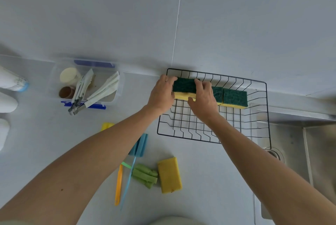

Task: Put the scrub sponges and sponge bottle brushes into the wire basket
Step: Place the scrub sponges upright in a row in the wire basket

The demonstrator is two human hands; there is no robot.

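A black wire basket [258, 130] sits on the grey counter by the wall. Along its back wall stand green-and-yellow scrub sponges; the rightmost one [235, 98] stands free. My left hand [161, 93] and my right hand [203, 99] both grip the leftmost scrub sponge [184, 86] at the basket's back left corner. On the counter in front lie a yellow scrub sponge [170, 174], a blue sponge bottle brush [139, 145], a green sponge bottle brush [145, 175] and a yellow-headed brush [107, 126] with an orange handle [118, 184], partly hidden by my left arm.
A clear plastic box [120, 82] with blue clips holds white-handled tools and small jars at the left. White bottles [12, 81] stand at the far left edge. A steel sink [294, 144] lies right of the basket. A tiled wall rises behind.
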